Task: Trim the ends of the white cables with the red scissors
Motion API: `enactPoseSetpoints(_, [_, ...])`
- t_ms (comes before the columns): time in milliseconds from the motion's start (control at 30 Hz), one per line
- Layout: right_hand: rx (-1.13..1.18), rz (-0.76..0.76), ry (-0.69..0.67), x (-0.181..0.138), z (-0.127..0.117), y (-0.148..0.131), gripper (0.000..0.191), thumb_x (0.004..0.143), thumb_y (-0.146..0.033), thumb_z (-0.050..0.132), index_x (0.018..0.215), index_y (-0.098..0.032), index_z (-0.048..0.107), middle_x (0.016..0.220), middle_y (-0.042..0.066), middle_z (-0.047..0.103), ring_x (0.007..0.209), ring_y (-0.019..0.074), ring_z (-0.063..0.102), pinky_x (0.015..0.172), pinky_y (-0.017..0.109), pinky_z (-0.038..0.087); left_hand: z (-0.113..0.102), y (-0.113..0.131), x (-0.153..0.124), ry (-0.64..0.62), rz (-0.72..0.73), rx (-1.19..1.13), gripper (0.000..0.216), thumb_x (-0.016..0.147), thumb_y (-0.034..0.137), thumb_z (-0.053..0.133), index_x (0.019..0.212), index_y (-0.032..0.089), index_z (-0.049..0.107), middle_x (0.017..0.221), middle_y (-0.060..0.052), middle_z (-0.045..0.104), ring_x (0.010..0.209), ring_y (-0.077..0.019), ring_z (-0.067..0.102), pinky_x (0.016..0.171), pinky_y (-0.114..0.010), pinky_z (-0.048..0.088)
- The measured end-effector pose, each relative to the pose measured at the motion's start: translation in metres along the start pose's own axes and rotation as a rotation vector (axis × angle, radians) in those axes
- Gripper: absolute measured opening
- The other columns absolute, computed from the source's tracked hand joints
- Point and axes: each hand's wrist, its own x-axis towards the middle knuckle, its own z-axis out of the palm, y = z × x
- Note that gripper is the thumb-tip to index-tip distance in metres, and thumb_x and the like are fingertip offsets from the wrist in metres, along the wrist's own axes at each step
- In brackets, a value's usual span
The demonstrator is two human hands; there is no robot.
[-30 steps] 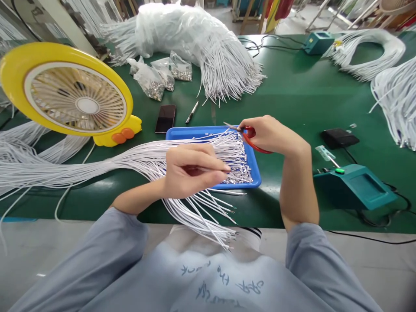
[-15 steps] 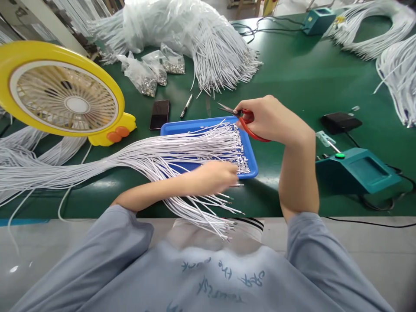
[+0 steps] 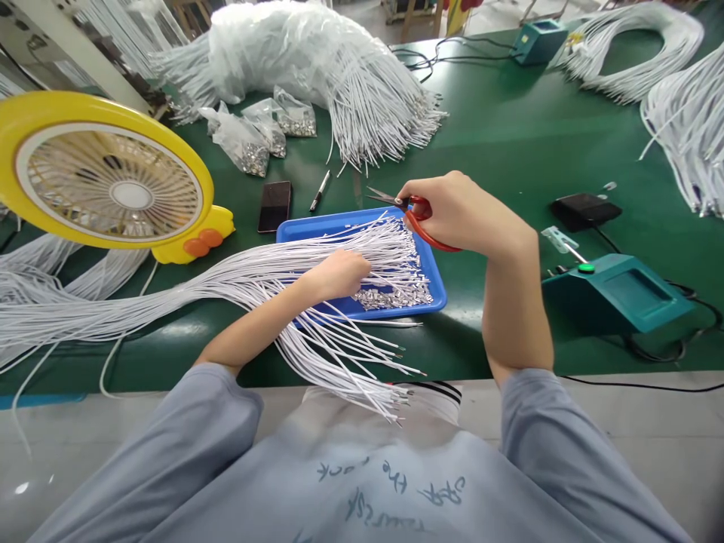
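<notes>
My right hand (image 3: 461, 211) is closed around red-handled scissors (image 3: 427, 225), whose narrow blades point left above the far rim of a blue tray (image 3: 438, 277). Over that tray my left hand (image 3: 341, 273) is closed on white wires (image 3: 254, 260) of a long bundle; its fingertips are partly hidden. Small metal terminals (image 3: 390, 298) lie in the tray under and beside the wire ends. A separate group of wires (image 3: 339, 369) fans out on the near side, its ends hanging past the table edge.
A yellow fan (image 3: 209, 188) stands at the left. Beyond the tray are a phone (image 3: 274, 206), a pen (image 3: 320, 191), bags of metal parts (image 3: 249, 151) and a plastic-wrapped wire bundle (image 3: 271, 53). To the right sits a teal machine (image 3: 627, 294) with a black box (image 3: 585, 211) behind it.
My left hand has moved left and away from me, from the near tray edge to over the wires, uncovering terminals. My right hand still holds the scissors; the view has shifted slightly.
</notes>
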Motion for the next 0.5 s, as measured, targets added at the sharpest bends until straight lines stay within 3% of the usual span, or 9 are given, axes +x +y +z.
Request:
enactPoseSetpoints(200, [-0.008,-0.018,-0.002,0.004,0.004,0.002,0.029,0.084,-0.023,0.049,0.105,-0.021,0.069,0.086,0.008,0.072,0.073,0.0227,0.064,0.060,0.031,0.037,-0.015,-0.014,-0.002,0.051,0.021,-0.108,0.024,0.080,0.011,0.047,0.079,0.014,0.071,0.079,-0.008,0.070,0.074,-0.0178,0.063,0.067,-0.025,0.042])
enactPoseSetpoints(367, [-0.014,-0.001,-0.012,0.006,0.006,0.000,0.029,0.083,-0.022,0.050,0.105,-0.021,0.069,0.086,0.008,0.072,0.074,0.0235,0.065,0.059,0.030,0.036,-0.008,-0.017,0.001,-0.021,0.034,-0.102,0.013,0.073,0.018,0.059,0.079,0.016,0.071,0.079,-0.006,0.069,0.071,-0.0169,0.059,0.059,-0.024,0.036])
enactPoseSetpoints(500, [-0.001,-0.012,-0.017,0.006,0.007,0.000,0.031,0.082,-0.019,0.048,0.106,-0.022,0.069,0.087,0.008,0.072,0.075,0.0234,0.065,0.059,0.031,0.037,-0.001,-0.014,0.004,-0.034,0.044,-0.076,0.017,0.072,0.011,0.054,0.078,0.015,0.070,0.076,-0.005,0.068,0.068,-0.0160,0.058,0.060,-0.025,0.035])
